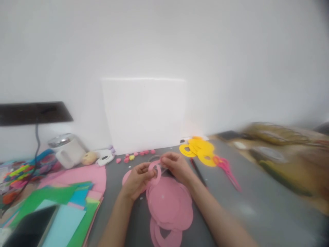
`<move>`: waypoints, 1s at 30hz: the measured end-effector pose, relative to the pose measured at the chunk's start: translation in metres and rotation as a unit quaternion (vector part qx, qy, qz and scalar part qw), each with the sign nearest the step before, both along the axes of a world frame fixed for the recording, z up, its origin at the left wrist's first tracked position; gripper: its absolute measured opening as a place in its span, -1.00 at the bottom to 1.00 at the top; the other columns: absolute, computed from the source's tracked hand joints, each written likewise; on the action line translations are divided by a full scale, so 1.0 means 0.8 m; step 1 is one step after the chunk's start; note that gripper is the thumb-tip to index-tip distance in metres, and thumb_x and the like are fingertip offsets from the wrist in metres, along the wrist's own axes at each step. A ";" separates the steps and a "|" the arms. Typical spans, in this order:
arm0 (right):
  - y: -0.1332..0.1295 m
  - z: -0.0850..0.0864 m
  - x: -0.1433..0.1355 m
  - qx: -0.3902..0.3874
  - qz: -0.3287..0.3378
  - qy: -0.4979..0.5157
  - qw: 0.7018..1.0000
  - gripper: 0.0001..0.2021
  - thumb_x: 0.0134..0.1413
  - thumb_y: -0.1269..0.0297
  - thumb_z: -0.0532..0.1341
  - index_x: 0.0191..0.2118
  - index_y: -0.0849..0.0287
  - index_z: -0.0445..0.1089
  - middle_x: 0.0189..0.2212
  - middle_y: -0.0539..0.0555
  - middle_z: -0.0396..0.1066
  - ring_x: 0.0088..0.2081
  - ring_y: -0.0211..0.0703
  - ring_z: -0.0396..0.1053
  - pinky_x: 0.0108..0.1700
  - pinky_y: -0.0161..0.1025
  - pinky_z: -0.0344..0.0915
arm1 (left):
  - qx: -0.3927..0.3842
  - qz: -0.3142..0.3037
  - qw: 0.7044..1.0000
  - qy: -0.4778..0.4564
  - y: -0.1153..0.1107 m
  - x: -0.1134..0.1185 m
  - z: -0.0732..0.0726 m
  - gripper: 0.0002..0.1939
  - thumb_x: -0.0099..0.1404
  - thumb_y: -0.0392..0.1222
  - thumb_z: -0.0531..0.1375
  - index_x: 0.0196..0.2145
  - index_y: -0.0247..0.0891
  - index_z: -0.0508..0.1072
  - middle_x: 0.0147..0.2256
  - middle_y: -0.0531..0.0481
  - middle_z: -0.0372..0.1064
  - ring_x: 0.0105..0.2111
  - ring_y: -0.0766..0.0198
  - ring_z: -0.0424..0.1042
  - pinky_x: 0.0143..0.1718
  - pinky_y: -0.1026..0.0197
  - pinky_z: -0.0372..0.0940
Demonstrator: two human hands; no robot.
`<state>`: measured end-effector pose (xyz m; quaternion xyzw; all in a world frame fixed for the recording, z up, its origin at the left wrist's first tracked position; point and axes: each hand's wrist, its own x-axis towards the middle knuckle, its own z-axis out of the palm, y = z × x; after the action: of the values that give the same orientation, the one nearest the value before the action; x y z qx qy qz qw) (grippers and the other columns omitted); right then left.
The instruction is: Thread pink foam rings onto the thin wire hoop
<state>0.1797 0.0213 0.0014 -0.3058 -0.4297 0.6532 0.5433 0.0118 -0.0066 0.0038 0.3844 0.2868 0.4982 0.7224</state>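
A small pink paper ring (pixel 151 167) is pinched in my left hand (pixel 138 178), just above the pile of pink paper circles. My right hand (pixel 177 166) has its fingertips closed at the ring's upper right edge. Below both hands lie the stacked pink circles (pixel 167 202), with larger pink rings (pixel 172 238) sticking out at the bottom. Part of a thin round metal-coloured loop (pixel 154 157) shows behind my fingers. Yellow paper rings (pixel 199 149) overlap beyond my right hand.
Pink scissors (pixel 228 171) and a dark pencil (pixel 197 171) lie to the right. Coloured paper sheets (pixel 59 192) and a dark phone-like slab (pixel 32 224) are at left. Small pink pieces (pixel 126 159) line up before a white board (pixel 146 113). A white mug (pixel 68 151) stands back left.
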 end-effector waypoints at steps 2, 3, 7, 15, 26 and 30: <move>0.001 0.000 0.000 -0.002 0.001 -0.001 1.000 -0.83 -0.25 0.26 0.39 -0.45 0.20 0.49 -0.56 -0.01 0.45 -0.53 -0.34 0.34 -0.40 -0.36 0.29 | -0.008 0.009 1.000 0.001 0.001 -0.001 -0.002 -0.75 -0.12 -0.32 0.40 -0.41 -0.38 0.53 -0.57 0.00 0.42 -0.56 0.41 0.33 -0.47 0.36 0.19; 0.001 0.000 0.001 -0.002 0.003 -0.003 1.000 -0.82 -0.24 0.25 0.38 -0.42 0.20 0.50 -0.53 0.00 0.47 -0.51 -0.33 0.35 -0.38 -0.35 0.30 | -0.013 0.015 1.000 0.002 0.001 -0.002 -0.003 -0.74 -0.13 -0.32 0.40 -0.40 -0.38 0.53 -0.56 -0.01 0.43 -0.55 0.40 0.34 -0.46 0.36 0.19; 0.002 -0.001 0.002 0.004 0.009 -0.002 1.000 -0.81 -0.25 0.29 0.38 -0.39 0.19 0.51 -0.50 0.02 0.49 -0.50 -0.32 0.38 -0.36 -0.34 0.33 | -0.017 0.029 0.999 0.005 0.001 -0.003 -0.002 -0.73 -0.14 -0.31 0.41 -0.40 -0.39 0.53 -0.55 -0.02 0.43 -0.53 0.37 0.36 -0.45 0.35 0.20; -0.001 0.000 0.003 0.000 0.015 -0.002 1.000 -0.84 -0.27 0.30 0.39 -0.46 0.20 0.47 -0.60 -0.03 0.43 -0.55 -0.33 0.35 -0.45 -0.38 0.30 | -0.001 0.017 1.000 0.009 -0.003 0.002 0.007 -0.77 -0.12 -0.30 0.40 -0.43 -0.39 0.53 -0.59 0.00 0.41 -0.57 0.40 0.32 -0.46 0.34 0.19; -0.001 0.000 0.002 0.019 0.032 0.000 0.999 -0.80 -0.22 0.25 0.37 -0.39 0.20 0.49 -0.45 0.05 0.49 -0.45 -0.29 0.39 -0.31 -0.31 0.31 | 0.010 0.023 1.000 0.001 -0.001 0.000 0.004 -0.78 -0.09 -0.29 0.39 -0.41 -0.39 0.54 -0.57 -0.01 0.42 -0.53 0.38 0.33 -0.40 0.31 0.19; -0.002 0.002 0.003 0.012 0.029 -0.012 0.999 -0.80 -0.24 0.27 0.38 -0.40 0.21 0.49 -0.50 0.03 0.49 -0.49 -0.29 0.38 -0.36 -0.31 0.31 | 0.007 0.025 1.000 0.007 -0.002 0.000 0.005 -0.77 -0.11 -0.28 0.40 -0.42 -0.40 0.54 -0.58 -0.02 0.42 -0.53 0.37 0.34 -0.41 0.31 0.20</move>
<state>0.1819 0.0199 0.0031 -0.2941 -0.4526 0.6601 0.5224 0.0120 -0.0081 0.0075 0.3860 0.2980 0.5152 0.7048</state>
